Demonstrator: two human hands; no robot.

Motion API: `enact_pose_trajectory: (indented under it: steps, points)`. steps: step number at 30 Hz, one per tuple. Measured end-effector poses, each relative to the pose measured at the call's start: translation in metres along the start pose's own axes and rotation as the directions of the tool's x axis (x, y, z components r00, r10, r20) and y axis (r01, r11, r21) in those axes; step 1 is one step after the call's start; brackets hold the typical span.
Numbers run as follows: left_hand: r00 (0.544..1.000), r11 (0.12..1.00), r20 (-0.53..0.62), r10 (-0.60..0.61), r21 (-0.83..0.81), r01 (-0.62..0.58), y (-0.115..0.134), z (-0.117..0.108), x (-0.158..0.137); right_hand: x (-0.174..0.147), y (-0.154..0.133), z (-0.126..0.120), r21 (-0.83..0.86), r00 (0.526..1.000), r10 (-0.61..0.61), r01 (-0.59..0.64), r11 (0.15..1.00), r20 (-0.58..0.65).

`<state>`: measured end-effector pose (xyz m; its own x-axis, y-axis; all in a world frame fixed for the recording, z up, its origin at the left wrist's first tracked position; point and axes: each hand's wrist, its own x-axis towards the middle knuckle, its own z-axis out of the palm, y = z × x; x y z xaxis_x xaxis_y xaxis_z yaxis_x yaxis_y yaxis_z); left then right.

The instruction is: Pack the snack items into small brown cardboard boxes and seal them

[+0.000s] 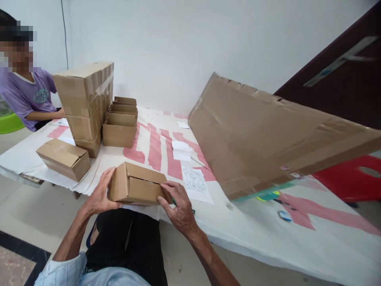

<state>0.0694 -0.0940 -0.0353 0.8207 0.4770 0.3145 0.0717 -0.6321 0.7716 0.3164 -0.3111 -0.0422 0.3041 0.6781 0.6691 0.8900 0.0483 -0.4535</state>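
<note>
A small brown cardboard box [143, 186] is gripped between my two hands at the table's front edge. Its top flaps meet at a narrow dark gap, so the lid is folded over but not fully flat. My left hand [102, 192] clasps the box's left end, thumb low and fingers along the far side. At the opposite end, my right hand [178, 202] holds the box with its fingers on the top and the thumb on the near face. Something small and green shows partly behind my right hand; I cannot make out what it is.
Left of me lies another cardboard box [64, 159], near stacked taped boxes [80, 103] and several open boxes [119, 135]. A large cardboard sheet or carton [268, 139] leans at right. Papers [196, 184] and a tape roll [284, 215] lie on the cloth. Another person [29, 91] sits at far left.
</note>
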Motion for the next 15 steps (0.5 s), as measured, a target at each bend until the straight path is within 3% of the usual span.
enact_pose_trajectory:
  steps: [5,10,13,15]
  points:
    - [0.997,0.995,0.012,-0.079,-0.052,0.079,-0.01,-0.01,-0.01,-0.026,0.038,-0.002,-0.117,0.993,0.103,-0.096,0.988,0.06]
    - [0.982,0.964,-0.033,-0.184,-0.199,0.174,-0.023,-0.017,-0.02,-0.081,0.104,-0.003,-0.364,0.924,0.314,-0.221,0.905,0.218]
    - [0.973,0.949,-0.072,-0.219,-0.248,0.195,-0.023,-0.015,-0.021,-0.096,0.118,-0.001,-0.357,0.914,0.343,-0.252,0.899,0.217]
    - [0.97,0.939,-0.098,-0.221,-0.29,0.184,-0.022,-0.013,-0.02,-0.089,0.114,-0.002,-0.293,0.918,0.357,-0.299,0.908,0.171]
